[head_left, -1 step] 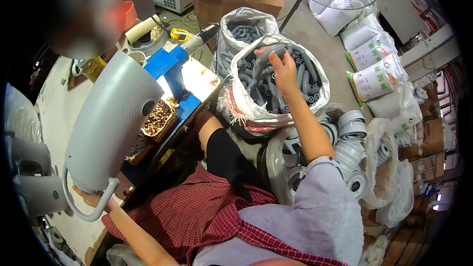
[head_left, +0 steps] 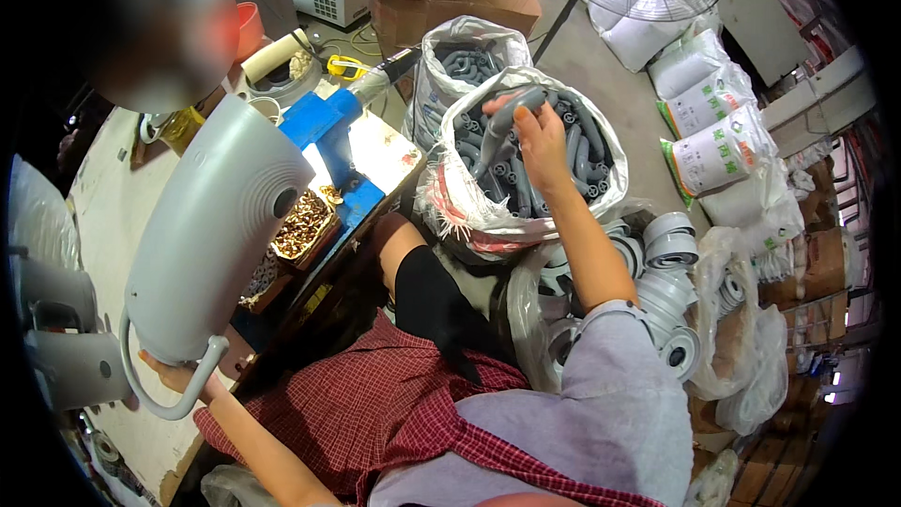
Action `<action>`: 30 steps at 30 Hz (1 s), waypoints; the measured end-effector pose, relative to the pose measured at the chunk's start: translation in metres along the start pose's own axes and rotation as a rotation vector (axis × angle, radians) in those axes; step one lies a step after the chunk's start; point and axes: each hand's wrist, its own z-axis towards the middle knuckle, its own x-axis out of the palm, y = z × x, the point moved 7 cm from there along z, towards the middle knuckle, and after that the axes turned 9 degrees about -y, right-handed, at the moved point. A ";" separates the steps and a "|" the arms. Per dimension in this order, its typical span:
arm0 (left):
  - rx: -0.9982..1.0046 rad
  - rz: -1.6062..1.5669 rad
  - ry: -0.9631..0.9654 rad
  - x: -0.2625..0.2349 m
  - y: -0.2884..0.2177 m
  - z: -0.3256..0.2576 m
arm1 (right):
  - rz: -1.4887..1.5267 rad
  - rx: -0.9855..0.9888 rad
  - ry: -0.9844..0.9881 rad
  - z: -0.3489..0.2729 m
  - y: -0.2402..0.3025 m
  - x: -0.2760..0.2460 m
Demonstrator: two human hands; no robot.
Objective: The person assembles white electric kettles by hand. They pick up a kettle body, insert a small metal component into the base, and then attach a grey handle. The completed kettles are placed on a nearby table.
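My right hand [head_left: 542,143] pinches a grey tube [head_left: 502,122] over the open sack [head_left: 450,197]; a loose grip drops it back. Left hand [head_left: 178,377] clasps the grey housing [head_left: 211,235], which may tip off the bench.

There is one view. The camera sits on the person's head and looks down, close over the lap and arms. The workbench [head_left: 113,225] is on the left, the floor [head_left: 619,103] on the right. Edges bend and go dark near the rim.
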 end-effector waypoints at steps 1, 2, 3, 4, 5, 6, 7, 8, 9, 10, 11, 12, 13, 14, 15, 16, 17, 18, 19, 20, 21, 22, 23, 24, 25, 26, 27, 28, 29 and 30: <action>0.011 0.012 0.011 0.002 0.000 0.000 | 0.041 -0.012 0.063 -0.006 0.010 0.012; 0.035 0.027 0.013 0.002 0.000 0.000 | 0.083 -0.023 0.128 -0.013 0.020 0.025; 0.040 0.031 0.012 0.003 -0.001 0.000 | 0.108 -0.024 0.170 -0.018 0.030 0.039; 0.031 0.015 0.011 0.007 -0.003 -0.002 | 0.117 -0.046 0.220 -0.023 0.037 0.049; -0.101 -0.136 -0.056 0.007 -0.001 -0.003 | 0.132 -0.028 0.262 -0.027 0.045 0.060; -0.271 -0.261 -0.070 0.012 -0.003 -0.005 | 0.145 -0.012 0.305 -0.030 0.056 0.071; -0.442 -0.386 -0.086 0.016 -0.004 -0.007 | 0.171 0.015 0.340 -0.031 0.061 0.080; -0.611 -0.514 -0.103 0.018 0.002 -0.010 | 0.169 0.011 0.339 -0.031 0.064 0.088; -0.627 -0.528 -0.040 0.021 0.023 -0.007 | 0.137 0.009 0.368 -0.030 0.072 0.100; -0.612 -0.563 -0.064 0.020 0.033 -0.008 | 0.103 0.015 0.403 -0.030 0.081 0.116; -0.596 -0.597 -0.093 0.022 0.040 -0.005 | 0.021 0.017 0.429 -0.027 0.091 0.133; -0.588 -0.620 -0.137 0.019 0.049 -0.003 | -0.049 0.054 0.471 -0.026 0.097 0.147; -0.711 -0.672 -0.095 0.018 0.013 -0.010 | -0.370 -0.129 0.460 -0.020 0.109 0.159; -0.743 -0.715 -0.073 0.019 0.010 -0.008 | -0.568 -0.322 0.477 -0.018 0.124 0.186; -0.773 -0.750 -0.057 0.018 0.007 -0.006 | -0.753 -0.518 0.465 -0.017 0.137 0.213; -0.721 -0.776 -0.049 0.025 0.044 -0.009 | -0.825 -0.718 0.474 -0.022 0.157 0.250; -0.626 -0.759 -0.030 0.032 0.062 -0.010 | -0.864 -0.738 0.529 -0.020 0.163 0.279; -0.528 -0.737 0.009 0.037 0.068 -0.009 | -0.857 -0.818 0.578 -0.017 0.165 0.301; -0.496 -0.619 0.053 0.034 0.062 -0.007 | -0.859 -0.952 0.689 -0.027 0.170 0.334; -0.443 -0.581 0.025 0.026 0.044 -0.004 | -0.854 -1.096 0.797 -0.041 0.181 0.367; -0.393 -0.554 0.002 0.023 0.025 -0.002 | -0.821 -1.049 0.901 -0.053 0.186 0.392; -0.307 -0.596 -0.096 0.014 0.007 0.002 | -0.757 -1.037 1.035 -0.068 0.185 0.418; -0.277 -0.589 -0.018 0.014 0.003 0.004 | -0.749 -1.020 1.145 -0.082 0.181 0.439; -0.240 -0.580 -0.029 0.011 0.002 0.006 | -0.735 -1.004 1.259 -0.096 0.173 0.458; -0.206 -0.560 -0.037 0.008 0.002 0.006 | -0.713 -1.044 1.348 -0.106 0.161 0.471; -0.172 -0.541 -0.040 0.005 0.000 0.006 | -0.750 -0.995 1.398 -0.113 0.150 0.480; -0.140 -0.535 -0.055 0.004 -0.003 0.006 | -0.786 -0.985 1.397 -0.112 0.141 0.486; -0.125 -0.539 -0.040 0.003 -0.005 0.008 | -0.825 -0.973 1.392 -0.112 0.134 0.491; -0.110 -0.544 -0.024 0.000 -0.009 0.010 | -0.847 -0.950 1.404 -0.112 0.130 0.494; -0.088 -0.544 -0.009 -0.001 -0.010 0.011 | -0.862 -0.929 1.413 -0.113 0.127 0.497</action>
